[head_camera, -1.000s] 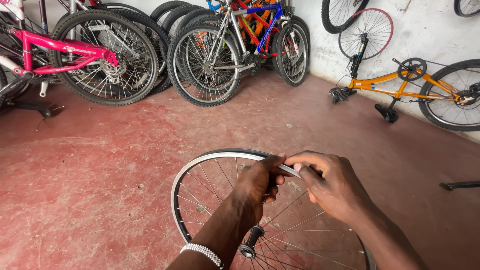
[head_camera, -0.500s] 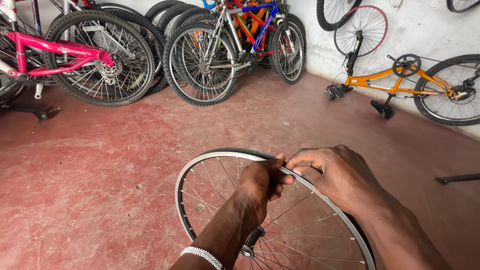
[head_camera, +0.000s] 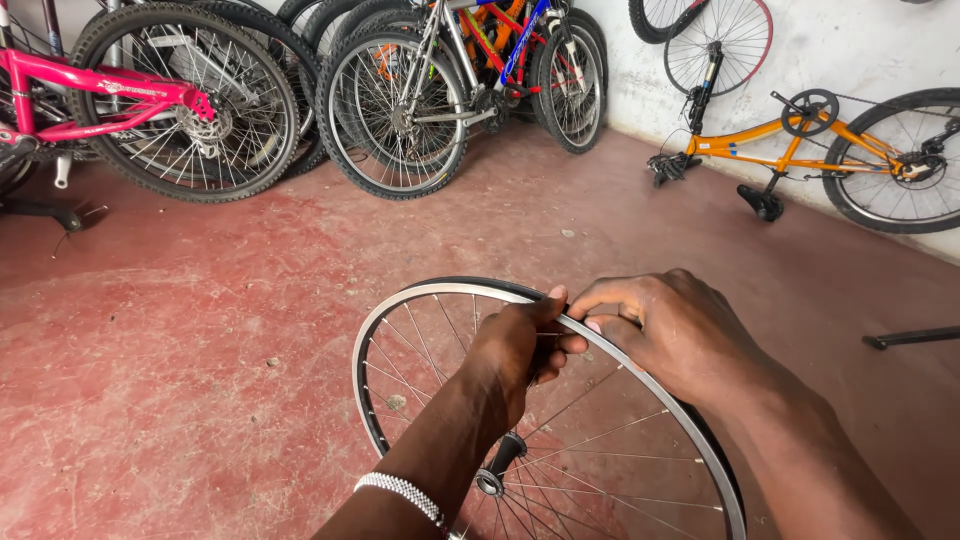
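Note:
A bare bicycle wheel (head_camera: 400, 305) with a silver rim, thin spokes and a dark hub (head_camera: 497, 470) stands upright on the red floor in front of me. My left hand (head_camera: 520, 345) is closed on the top of the rim, thumb pressed along its edge, with a beaded white bracelet on the wrist. My right hand (head_camera: 665, 330) grips the same stretch of rim from the other side, fingertips meeting the left thumb. What lies under the fingers is hidden.
A pink bicycle (head_camera: 120, 95) and several other bicycles (head_camera: 460, 80) lean at the back. An orange bicycle (head_camera: 830, 150) lies upside down by the white wall at right. A dark bar (head_camera: 915, 337) lies on the floor at right.
The view has shifted slightly and the wheel sits a little more to the right and lower. Both hands keep their grip on the top of the rim.

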